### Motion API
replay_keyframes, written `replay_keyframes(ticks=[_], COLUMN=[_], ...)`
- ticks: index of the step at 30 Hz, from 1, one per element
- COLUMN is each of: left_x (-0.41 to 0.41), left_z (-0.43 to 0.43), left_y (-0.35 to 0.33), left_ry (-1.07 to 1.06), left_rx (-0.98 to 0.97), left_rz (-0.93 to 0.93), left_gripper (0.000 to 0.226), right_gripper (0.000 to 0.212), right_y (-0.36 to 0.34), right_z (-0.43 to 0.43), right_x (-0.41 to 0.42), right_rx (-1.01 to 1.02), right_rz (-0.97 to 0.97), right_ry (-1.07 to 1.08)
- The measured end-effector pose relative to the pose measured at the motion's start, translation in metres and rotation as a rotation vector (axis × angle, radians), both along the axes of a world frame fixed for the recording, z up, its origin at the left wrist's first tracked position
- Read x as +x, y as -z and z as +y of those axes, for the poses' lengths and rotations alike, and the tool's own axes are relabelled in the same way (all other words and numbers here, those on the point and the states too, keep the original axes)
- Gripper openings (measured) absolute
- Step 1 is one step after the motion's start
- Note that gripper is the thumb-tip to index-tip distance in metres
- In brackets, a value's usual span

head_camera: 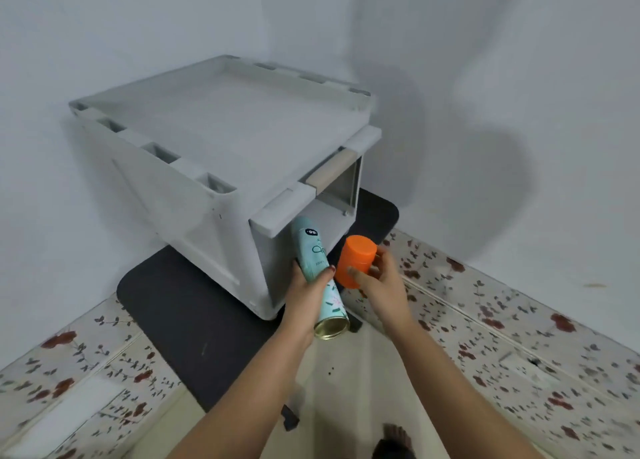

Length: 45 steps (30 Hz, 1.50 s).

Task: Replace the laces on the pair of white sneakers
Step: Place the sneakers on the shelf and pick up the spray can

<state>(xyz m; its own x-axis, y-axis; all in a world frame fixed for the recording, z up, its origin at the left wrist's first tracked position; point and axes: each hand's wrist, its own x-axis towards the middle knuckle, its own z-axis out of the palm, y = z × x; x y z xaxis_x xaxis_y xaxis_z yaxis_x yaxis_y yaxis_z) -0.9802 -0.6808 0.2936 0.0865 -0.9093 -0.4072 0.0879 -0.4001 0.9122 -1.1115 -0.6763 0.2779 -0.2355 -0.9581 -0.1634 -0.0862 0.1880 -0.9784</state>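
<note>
Sneakers cannot be made out anywhere in this view, nor laces, so where they lie cannot be told.

At the left a dark mat (173, 302) lies on the floor (519, 337), which has a pale surface printed with red flowers and dark leaves. On the mat, set into the corner of the wall (519, 77), stands a grey plastic box (221, 139) with a flat, rimmed top. Its front face is open under a pale handle bar. Only a bare grey bottom and one side wall show inside, and the rest of the inside is hidden.

The left hand (306, 292) is curled round the middle of a mint-green spray can (313, 250), thumb across its front. The can is tilted, its gold-coloured base toward the camera and its top at the lower left corner of the box's opening. Whether the top is past the edge cannot be told.

Just right of the can, the right hand (377, 282) holds an orange cylinder (355, 261), with the thumb on its near side and the fingers wrapped behind. The cylinder is tilted, its flat end pointing up toward the opening, and it is held in front of the box, apart from the can.
</note>
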Motion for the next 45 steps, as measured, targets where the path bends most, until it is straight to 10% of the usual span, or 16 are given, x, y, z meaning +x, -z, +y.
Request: replay_keyframes(ticks=[12, 16, 22, 45], left_x=[0.002, 0.009, -0.044, -0.034], left_z=[-0.080, -0.087, -0.022, -0.069], left_y=[0.024, 0.031, 0.016, 0.019], left_ry=[-0.383, -0.373, -0.159, -0.311], left_rx=[0.095, 0.176, -0.043, 0.047], left_rz=[-0.609, -0.864, -1.302, -1.181], left_gripper=[0.062, 0.095, 0.074, 0.057], right_gripper=[0.057, 0.060, 0.054, 0.031], right_y=[0.016, 0.018, 0.029, 0.032], right_z=[-0.111, -0.118, -0.138, -0.175], right_x=[-0.029, -0.032, -0.031, 0.002], right_rx=[-0.085, -0.207, -0.304, -0.194], right_rz=[0.096, 0.124, 0.202, 0.331], right_ry=[-0.493, -0.563, -0.536, -0.489])
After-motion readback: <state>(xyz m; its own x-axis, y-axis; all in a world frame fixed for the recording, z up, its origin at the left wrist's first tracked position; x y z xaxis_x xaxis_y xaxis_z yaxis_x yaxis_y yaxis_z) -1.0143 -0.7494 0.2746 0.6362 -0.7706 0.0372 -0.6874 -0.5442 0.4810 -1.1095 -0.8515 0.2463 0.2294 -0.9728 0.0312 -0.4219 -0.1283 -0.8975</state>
